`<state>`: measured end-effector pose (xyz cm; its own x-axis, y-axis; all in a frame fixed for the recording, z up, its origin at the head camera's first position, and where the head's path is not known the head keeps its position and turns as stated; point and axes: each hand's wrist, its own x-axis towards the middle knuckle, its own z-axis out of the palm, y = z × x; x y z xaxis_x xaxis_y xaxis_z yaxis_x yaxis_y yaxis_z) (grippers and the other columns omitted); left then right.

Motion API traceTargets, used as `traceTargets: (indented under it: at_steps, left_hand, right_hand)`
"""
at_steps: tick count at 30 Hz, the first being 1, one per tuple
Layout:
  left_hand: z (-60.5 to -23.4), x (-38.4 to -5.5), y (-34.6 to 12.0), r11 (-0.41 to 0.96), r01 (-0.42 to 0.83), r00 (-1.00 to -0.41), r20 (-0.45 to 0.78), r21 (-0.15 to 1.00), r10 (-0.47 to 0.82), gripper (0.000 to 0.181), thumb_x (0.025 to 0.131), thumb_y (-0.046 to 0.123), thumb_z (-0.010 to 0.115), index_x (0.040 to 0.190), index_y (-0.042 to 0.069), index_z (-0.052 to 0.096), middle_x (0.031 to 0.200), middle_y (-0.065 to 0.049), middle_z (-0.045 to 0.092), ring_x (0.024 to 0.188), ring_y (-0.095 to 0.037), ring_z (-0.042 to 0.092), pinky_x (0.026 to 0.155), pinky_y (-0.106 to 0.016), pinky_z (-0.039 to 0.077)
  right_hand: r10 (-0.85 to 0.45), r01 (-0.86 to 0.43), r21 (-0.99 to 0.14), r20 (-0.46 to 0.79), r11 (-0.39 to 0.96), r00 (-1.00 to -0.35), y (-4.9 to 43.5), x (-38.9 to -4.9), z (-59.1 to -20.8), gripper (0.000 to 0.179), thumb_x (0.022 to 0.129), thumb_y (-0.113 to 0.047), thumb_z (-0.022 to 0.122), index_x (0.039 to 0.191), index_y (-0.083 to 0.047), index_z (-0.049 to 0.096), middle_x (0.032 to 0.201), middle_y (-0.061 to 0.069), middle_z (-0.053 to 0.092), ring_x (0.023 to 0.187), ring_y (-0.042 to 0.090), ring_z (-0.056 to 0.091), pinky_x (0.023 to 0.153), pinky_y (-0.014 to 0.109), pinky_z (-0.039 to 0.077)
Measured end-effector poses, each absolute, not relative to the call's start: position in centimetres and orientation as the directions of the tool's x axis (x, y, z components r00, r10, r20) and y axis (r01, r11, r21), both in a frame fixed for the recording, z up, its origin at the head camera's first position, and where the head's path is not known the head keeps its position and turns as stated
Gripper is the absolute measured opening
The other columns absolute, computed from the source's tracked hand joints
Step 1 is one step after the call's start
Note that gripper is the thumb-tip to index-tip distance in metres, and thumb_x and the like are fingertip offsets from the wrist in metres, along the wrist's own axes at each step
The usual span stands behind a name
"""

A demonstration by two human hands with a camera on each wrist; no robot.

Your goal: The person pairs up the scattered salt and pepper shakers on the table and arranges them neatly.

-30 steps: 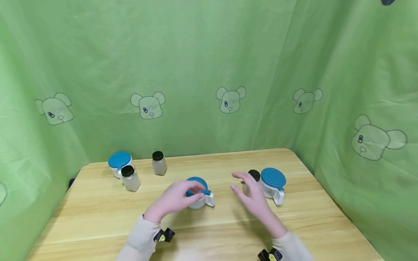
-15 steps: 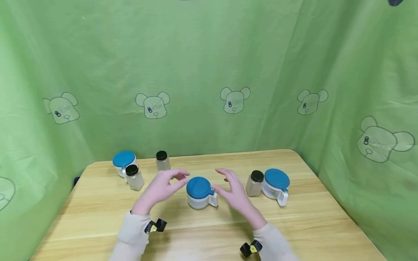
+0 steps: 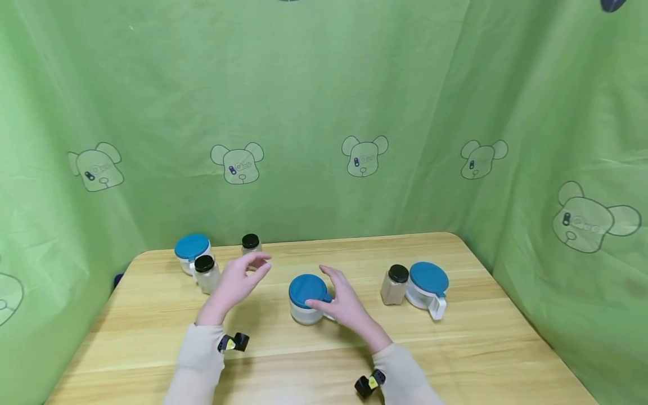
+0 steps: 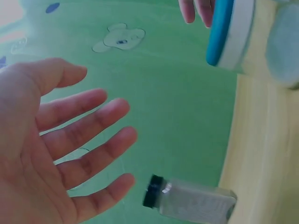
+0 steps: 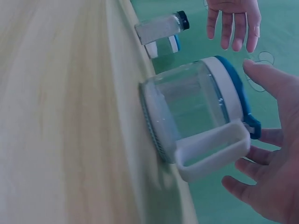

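Note:
In the head view a glass jar (image 3: 306,313) with a blue flip lid and white handle stands upright mid-table. My right hand (image 3: 346,304) is above its handle side, thumb and fingers spread around the lid; the right wrist view shows the hand (image 5: 275,158) beside the lid and the white handle (image 5: 212,151), gripping nothing. Whether the thumb touches the lid I cannot tell. My left hand (image 3: 235,287) hovers left of the jar, near two black-capped seasoning bottles, and partly hides the rear bottle (image 3: 250,243). Its fingers (image 4: 88,133) are loosely spread and hold nothing.
At the left, a second blue-lidded jar (image 3: 192,247) stands behind a black-capped bottle (image 3: 206,275). On the right, another bottle (image 3: 394,287) stands next to a third blue-lidded jar (image 3: 428,278). Green curtains (image 3: 304,112) surround the wooden table (image 3: 481,349).
My left hand has left the middle jar and moved to the left. My right hand has moved left from beside the right-hand bottle to the middle jar, which has stayed in place.

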<state>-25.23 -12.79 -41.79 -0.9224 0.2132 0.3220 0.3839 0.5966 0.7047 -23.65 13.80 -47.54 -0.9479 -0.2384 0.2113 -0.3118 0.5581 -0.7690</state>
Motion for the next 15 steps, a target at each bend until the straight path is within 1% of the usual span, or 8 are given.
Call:
traceTargets:
  at_steps: [3,7,10,15]
  left_hand:
    - [-42.3,-25.7,-12.9,0.595,0.356,-0.929,0.342,0.721,0.141,0.029,0.097,0.025,0.060,0.122,0.011,0.064,0.106,-0.008,0.072,0.100,-0.025,0.066,0.090,-0.046,0.054]
    - [-43.1,-26.2,-12.9,0.561,0.316,-0.930,0.367,0.765,0.022,0.030,0.097,0.021,0.060,0.123,0.007,0.063,0.108,-0.014,0.071,0.104,-0.028,0.066,0.093,-0.050,0.052]
    - [-43.6,-26.6,-12.8,0.535,0.302,-0.916,0.395,0.789,-0.065,0.030,0.096,0.018,0.061,0.122,0.003,0.063,0.109,-0.016,0.071,0.104,-0.030,0.066,0.090,-0.050,0.053]
    - [-44.2,-27.4,-12.7,0.520,0.279,-0.889,0.421,0.807,-0.177,0.031,0.094,0.018,0.064,0.120,0.003,0.065,0.114,-0.016,0.070,0.105,-0.031,0.066,0.086,-0.046,0.055]
  right_hand:
    - [-0.245,-0.301,-0.760,0.191,0.576,-0.951,13.5,-23.9,-47.9,0.093,0.076,-0.047,0.080,0.151,-0.015,0.035,0.153,0.011,0.039,0.141,0.035,0.037,0.111,0.059,0.036]
    - [-0.269,-0.289,-0.761,0.156,0.581,-0.951,13.3,-24.1,-48.0,0.098,0.074,-0.049,0.081,0.152,-0.015,0.032,0.153,0.011,0.039,0.141,0.035,0.038,0.111,0.059,0.037]
    - [-0.291,-0.287,-0.767,0.136,0.574,-0.947,13.2,-24.1,-48.0,0.100,0.072,-0.048,0.082,0.152,-0.013,0.032,0.153,0.013,0.039,0.138,0.036,0.041,0.109,0.059,0.039]
    - [-0.311,-0.282,-0.767,0.113,0.577,-0.944,13.1,-24.3,-48.2,0.102,0.071,-0.046,0.084,0.152,-0.011,0.032,0.151,0.017,0.040,0.133,0.038,0.046,0.106,0.058,0.042]
